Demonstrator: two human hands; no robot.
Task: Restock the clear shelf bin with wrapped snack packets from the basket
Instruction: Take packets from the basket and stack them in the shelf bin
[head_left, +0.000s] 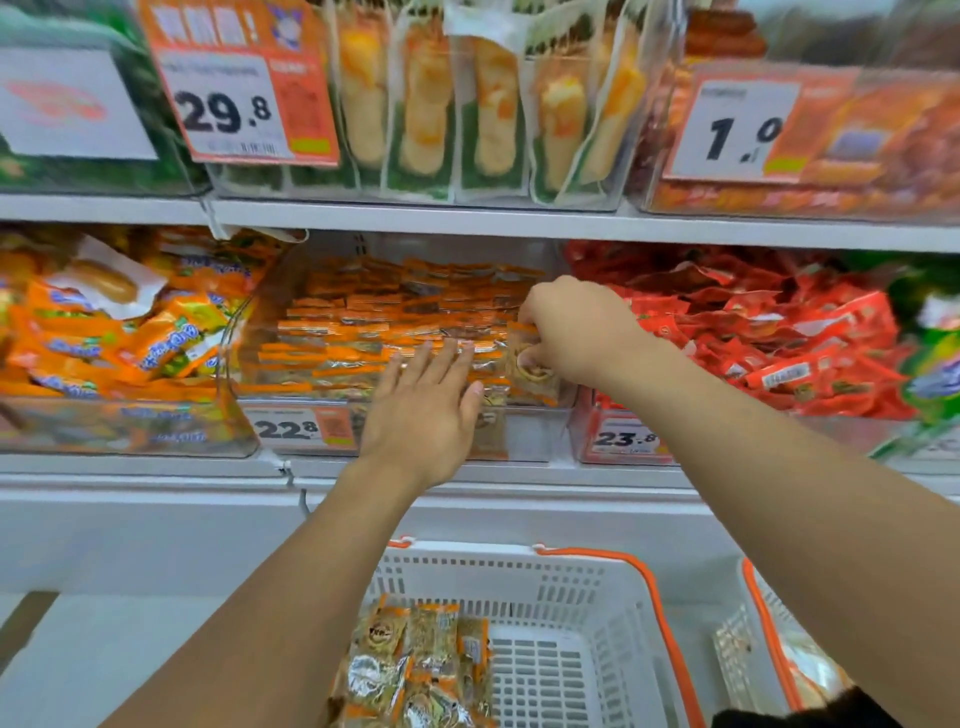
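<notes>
The right hand (576, 332) pinched an upright snack packet (530, 366) at the clear bin (234, 332)'s right front corner, while the flat-fingered left hand (423, 410) pressed the rows just left.

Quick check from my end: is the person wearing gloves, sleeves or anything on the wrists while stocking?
No. Left hand and right hand are bare, with no gloves, rings, watch or bands showing. Both forearms are uncovered to the frame edge; no sleeves are visible.
</notes>
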